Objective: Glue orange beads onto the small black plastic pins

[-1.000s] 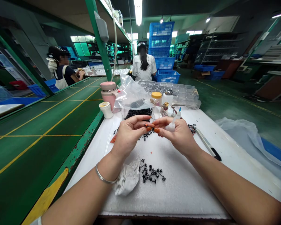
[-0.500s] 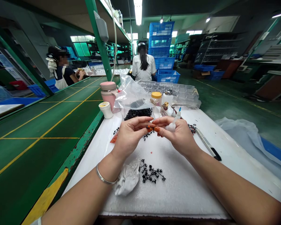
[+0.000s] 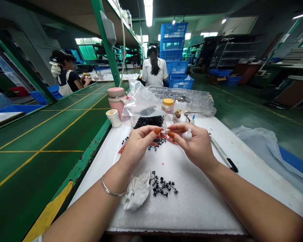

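Note:
My left hand [image 3: 138,143] is closed in a pinch, thumb against the fingers, on a tiny dark piece with a touch of orange [image 3: 162,132]. Facing it, my right hand [image 3: 195,143] has thumb and index finger pinched near the same piece. What those fingertips grip is too small to make out. A small white squeeze bottle [image 3: 187,135] rests within the right hand, and its blue tip shows above the index finger. Below lie several small black branched parts [image 3: 163,186], beside a crumpled white cloth [image 3: 137,191]. More black parts [image 3: 148,121] are heaped behind my hands.
A utility knife [image 3: 224,155] lies right of my right arm. Behind the hands stand a pink flask [image 3: 116,101], a white tub [image 3: 113,118], a yellow-lidded jar [image 3: 168,106] and clear compartment trays [image 3: 197,97]. A green belt [image 3: 53,134] runs along the left. Two people sit farther off.
My hands have drawn slightly apart at the fingertips, and the left thumb is higher. The squeeze bottle has shifted a little in the right hand. A red-orange bag now shows between them.

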Demonstrator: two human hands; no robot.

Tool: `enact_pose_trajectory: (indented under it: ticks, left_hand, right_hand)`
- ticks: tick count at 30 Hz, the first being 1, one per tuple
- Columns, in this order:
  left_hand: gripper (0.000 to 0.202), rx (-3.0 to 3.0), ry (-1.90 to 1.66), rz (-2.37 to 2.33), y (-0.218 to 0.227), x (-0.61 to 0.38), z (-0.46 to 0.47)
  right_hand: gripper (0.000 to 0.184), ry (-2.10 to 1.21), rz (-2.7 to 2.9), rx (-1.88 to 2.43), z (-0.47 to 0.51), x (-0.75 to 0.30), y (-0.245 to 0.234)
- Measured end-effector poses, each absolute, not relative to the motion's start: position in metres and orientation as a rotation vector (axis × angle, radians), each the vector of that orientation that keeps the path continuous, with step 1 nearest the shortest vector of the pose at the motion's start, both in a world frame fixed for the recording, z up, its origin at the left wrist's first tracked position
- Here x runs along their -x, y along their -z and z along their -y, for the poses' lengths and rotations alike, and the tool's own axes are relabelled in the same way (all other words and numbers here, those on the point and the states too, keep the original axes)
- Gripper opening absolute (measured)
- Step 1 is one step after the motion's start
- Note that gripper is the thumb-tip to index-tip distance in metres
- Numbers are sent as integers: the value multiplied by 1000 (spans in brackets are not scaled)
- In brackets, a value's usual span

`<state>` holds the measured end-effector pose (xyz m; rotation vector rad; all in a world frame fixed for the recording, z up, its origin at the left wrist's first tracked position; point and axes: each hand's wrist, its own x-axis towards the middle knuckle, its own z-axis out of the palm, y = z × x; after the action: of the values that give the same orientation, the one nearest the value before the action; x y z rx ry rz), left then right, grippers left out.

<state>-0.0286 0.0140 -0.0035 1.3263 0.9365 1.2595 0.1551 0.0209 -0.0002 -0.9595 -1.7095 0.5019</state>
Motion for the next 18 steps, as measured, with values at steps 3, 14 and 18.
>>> enact_pose_trajectory:
  ticks: [3, 14, 18]
  left_hand:
    - [28, -1332, -1208, -942, 2, 27, -13]
    - [24, -1265, -1221, -851, 5, 30, -15]
    - [27, -1282, -1220, -866, 4, 30, -14]
  right_hand:
    - [13, -508, 1713, 953, -22, -155, 1]
    - [11, -451, 1715, 1000, -21, -155, -2]
    - [11, -489, 1714, 1021, -21, -155, -2]
